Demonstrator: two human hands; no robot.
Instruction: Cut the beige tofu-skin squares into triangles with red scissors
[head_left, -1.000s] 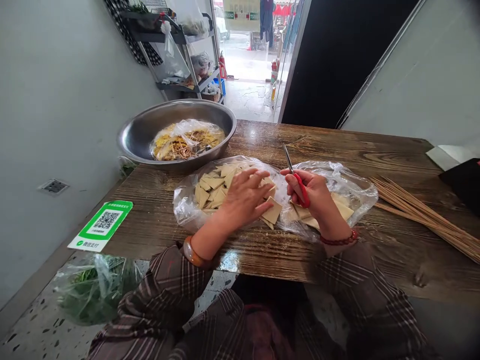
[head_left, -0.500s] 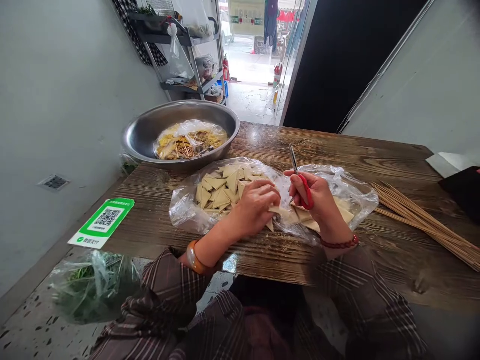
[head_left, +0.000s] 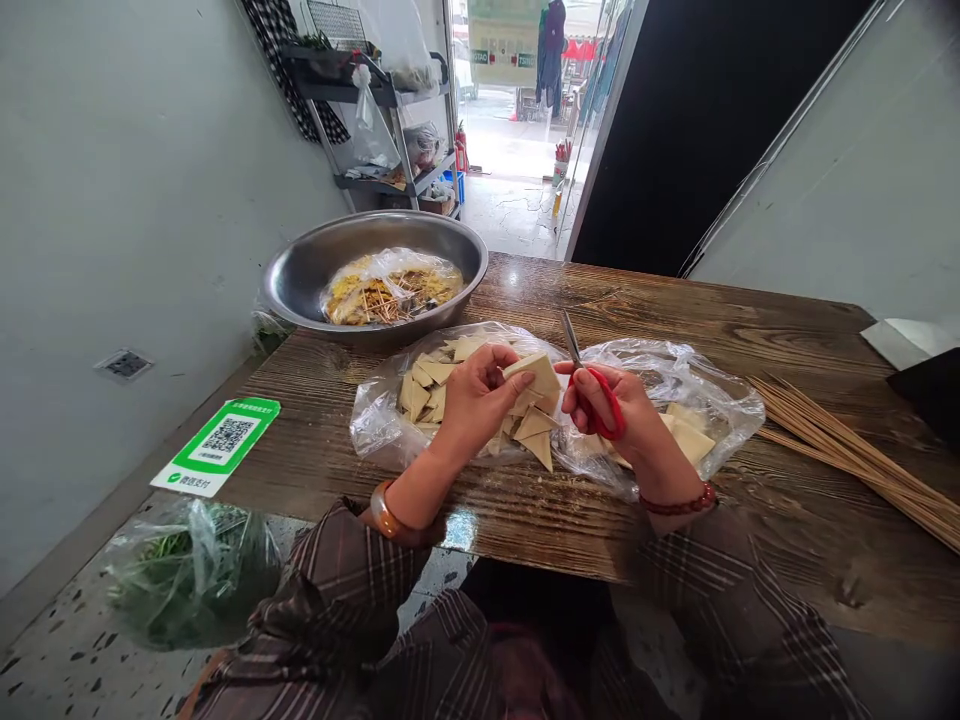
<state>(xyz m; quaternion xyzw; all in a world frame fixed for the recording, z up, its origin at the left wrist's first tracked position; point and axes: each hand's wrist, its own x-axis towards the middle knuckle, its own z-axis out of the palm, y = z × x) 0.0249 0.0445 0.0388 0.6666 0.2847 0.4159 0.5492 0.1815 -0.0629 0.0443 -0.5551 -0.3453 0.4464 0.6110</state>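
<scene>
My left hand [head_left: 484,395] pinches a pale, flat square of tofu sheet [head_left: 538,378] between thumb and fingers, lifted above a pile of tofu triangles [head_left: 429,385]. The pile lies on a clear plastic bag [head_left: 371,425]. In my right hand [head_left: 619,405] are red-handled scissors [head_left: 604,395], their blades pointing up and away from me, just right of the sheet. Whether the blades are parted I cannot tell. Under and beyond my right hand, a second plastic bag [head_left: 731,405] carries more pale tofu pieces [head_left: 688,435].
A large steel basin [head_left: 296,275] with bagged, skewered food stands at the back left. Bamboo skewers [head_left: 862,460] lie on the right of the wooden table [head_left: 675,300]. A green QR-code card [head_left: 217,445] is at the left edge; a bag of greens [head_left: 191,575] sits below.
My left hand has risen from the pieces with a tofu sheet now in full view between its fingers. My right hand has moved slightly left with the scissors. The view has shifted a little.
</scene>
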